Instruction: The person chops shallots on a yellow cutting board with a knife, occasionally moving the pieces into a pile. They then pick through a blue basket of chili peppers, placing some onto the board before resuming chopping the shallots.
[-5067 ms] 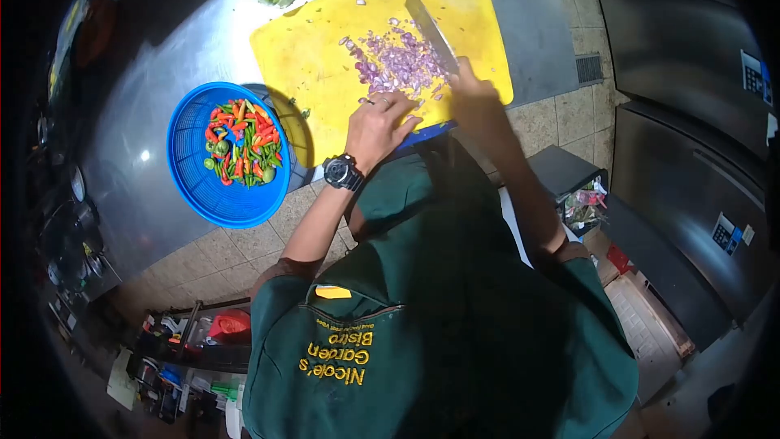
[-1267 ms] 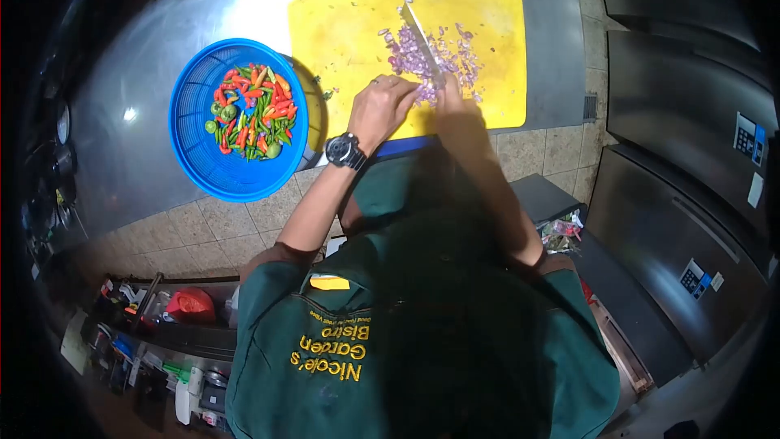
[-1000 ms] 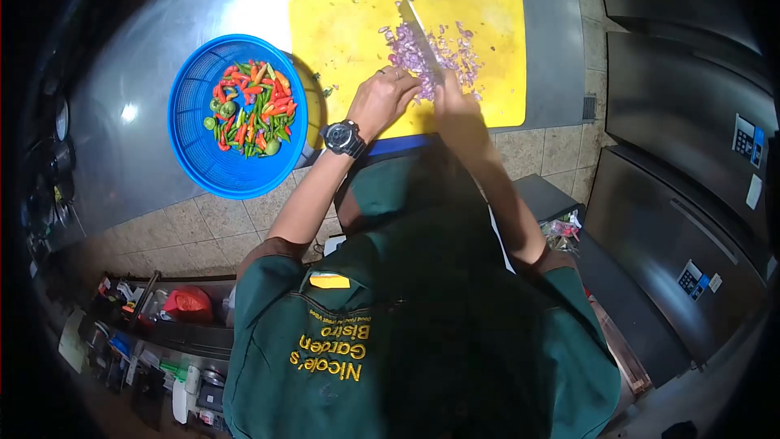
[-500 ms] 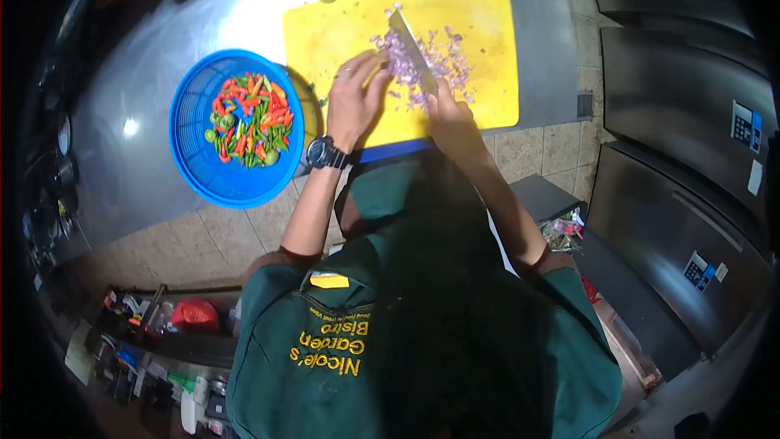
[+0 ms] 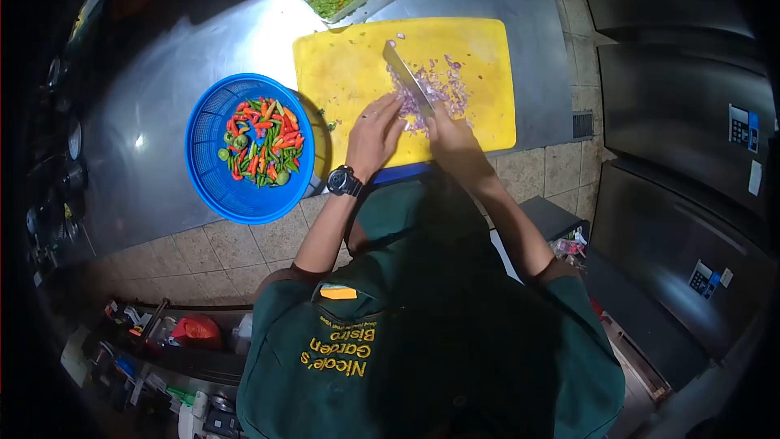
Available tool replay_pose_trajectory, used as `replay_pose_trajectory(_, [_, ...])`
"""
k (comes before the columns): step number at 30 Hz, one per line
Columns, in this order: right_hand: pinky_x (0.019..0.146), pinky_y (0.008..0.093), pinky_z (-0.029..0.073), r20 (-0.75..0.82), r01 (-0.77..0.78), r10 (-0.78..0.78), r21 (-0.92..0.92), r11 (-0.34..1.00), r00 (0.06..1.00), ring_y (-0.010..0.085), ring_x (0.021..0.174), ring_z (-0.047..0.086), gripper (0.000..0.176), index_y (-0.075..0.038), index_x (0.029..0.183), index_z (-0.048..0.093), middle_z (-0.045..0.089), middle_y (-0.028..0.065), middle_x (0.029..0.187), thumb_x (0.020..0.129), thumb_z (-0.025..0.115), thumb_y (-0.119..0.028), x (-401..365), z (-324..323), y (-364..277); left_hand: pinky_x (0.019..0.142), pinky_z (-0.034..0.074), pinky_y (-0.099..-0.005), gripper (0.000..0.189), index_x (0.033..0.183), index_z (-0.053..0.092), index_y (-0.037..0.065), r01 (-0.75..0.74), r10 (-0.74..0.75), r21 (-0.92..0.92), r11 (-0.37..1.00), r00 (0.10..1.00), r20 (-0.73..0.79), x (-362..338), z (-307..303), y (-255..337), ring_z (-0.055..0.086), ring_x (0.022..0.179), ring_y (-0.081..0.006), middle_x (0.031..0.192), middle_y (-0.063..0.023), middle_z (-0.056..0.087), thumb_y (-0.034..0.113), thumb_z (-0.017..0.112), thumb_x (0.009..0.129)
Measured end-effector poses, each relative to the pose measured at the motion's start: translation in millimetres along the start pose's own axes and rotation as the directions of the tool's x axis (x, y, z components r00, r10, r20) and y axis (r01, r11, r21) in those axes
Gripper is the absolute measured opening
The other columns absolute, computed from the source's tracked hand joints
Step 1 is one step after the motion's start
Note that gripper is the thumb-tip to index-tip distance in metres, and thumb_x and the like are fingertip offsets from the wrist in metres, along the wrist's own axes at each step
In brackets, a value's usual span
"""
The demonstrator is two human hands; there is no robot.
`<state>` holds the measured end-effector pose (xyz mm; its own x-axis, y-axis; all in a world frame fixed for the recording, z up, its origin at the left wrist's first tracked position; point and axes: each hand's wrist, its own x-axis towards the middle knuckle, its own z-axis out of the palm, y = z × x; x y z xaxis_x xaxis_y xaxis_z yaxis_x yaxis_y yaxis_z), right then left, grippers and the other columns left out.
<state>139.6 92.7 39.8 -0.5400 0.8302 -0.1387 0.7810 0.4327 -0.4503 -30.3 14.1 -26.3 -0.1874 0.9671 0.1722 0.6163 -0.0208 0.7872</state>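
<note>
My right hand [image 5: 455,142] is closed round the handle of a kitchen knife [image 5: 409,80], whose blade slants up and left across the chopped red onion [image 5: 448,89]. Left of the blade, my left hand [image 5: 374,134] has its fingers drawn together against the onion pieces; the fingertips are partly hidden. A black watch [image 5: 344,181] is on that wrist. Onion bits lie scattered over a yellow cutting board [image 5: 479,45], mostly right of the blade.
A blue plastic basket [image 5: 199,146] of red and green chillies and a few round green vegetables stands left of the board. Behind it, a clear container [image 5: 370,8] holds chopped greens. They rest on a steel counter [image 5: 138,187]. Steel cabinets [image 5: 682,106] line the right side.
The counter and its contents sit lower in view. My left hand has come closer to the blade and covers more onion. The knife lies at a greater slant to the left.
</note>
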Motion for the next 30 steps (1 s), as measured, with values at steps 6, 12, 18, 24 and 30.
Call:
replay_pose_trajectory(6, [0.069, 0.0567, 0.056, -0.025, 0.019, -0.019, -0.022, 1.0, 0.999, 0.0475, 0.074, 0.068, 0.039, -0.001, 0.135, 0.059, 0.066, 0.0262, 0.074, 0.097, 0.059, -0.009, -8.7, 8.3, -9.2, 0.093, 0.059, -0.04, 0.021, 0.109, 0.079, 0.004, -0.042, 0.042, -0.003, 0.999, 0.999, 0.007, 0.1, -17.0, -8.9, 0.073, 0.108, -0.0311, 0.113, -0.014, 0.077, 0.015, 0.079, 0.091])
replay_pose_trajectory(12, [0.068, 0.0568, 0.056, -0.085, 0.046, -0.047, -0.01, 0.999, 0.995, 0.0464, 0.071, 0.068, 0.042, -0.003, 0.136, 0.057, 0.066, 0.0257, 0.074, 0.094, 0.062, -0.006, -9.7, 19.2, -12.1, 0.088, 0.06, -0.0386, 0.02, 0.103, 0.08, 0.007, -0.138, 0.139, 0.023, 0.99, 0.99, -0.025, -4.2, -14.0, -3.3, 0.073, 0.102, -0.0283, 0.106, -0.0085, 0.077, 0.019, 0.083, 0.087])
replay_pose_trajectory(18, [0.071, 0.0571, 0.056, -0.045, 0.027, -0.027, -0.013, 1.0, 0.999, 0.0478, 0.075, 0.069, 0.036, -0.005, 0.134, 0.055, 0.067, 0.027, 0.075, 0.1, 0.059, -0.012, -4.6, 28.3, -8.9, 0.081, 0.06, -0.0363, 0.014, 0.098, 0.08, 0.009, -0.22, 0.221, 0.048, 0.974, 0.975, -0.019, -7.1, -1.2, -18.1, 0.072, 0.095, -0.0238, 0.099, -0.0033, 0.076, 0.013, 0.083, 0.085])
replay_pose_trajectory(24, [0.074, 0.0557, 0.057, 0.055, -0.083, 0.083, -0.01, 0.997, 0.995, 0.0477, 0.079, 0.071, 0.036, -0.004, 0.133, 0.055, 0.067, 0.0279, 0.076, 0.098, 0.06, -0.01, -6.8, 24.4, -19.5, 0.082, 0.059, -0.0382, 0.012, 0.099, 0.08, 0.008, -0.182, 0.184, 0.027, 0.983, 0.981, -0.066, 5.4, -17.2, -9.4, 0.072, 0.094, -0.0265, 0.101, -0.0062, 0.076, 0.012, 0.08, 0.088])
replay_pose_trajectory(30, [0.076, 0.0596, 0.055, -0.005, -0.043, 0.043, 0.027, 0.999, 0.999, 0.0501, 0.08, 0.07, 0.035, -0.005, 0.134, 0.055, 0.067, 0.0291, 0.076, 0.099, 0.059, -0.011, -7.9, 16.4, -28.7, 0.084, 0.057, -0.0414, 0.016, 0.107, 0.078, 0.006, 0.065, -0.059, 0.093, 0.994, 0.996, -0.066, 6.6, -21.7, -12.4, 0.07, 0.096, -0.0331, 0.101, -0.012, 0.076, 0.015, 0.076, 0.093])
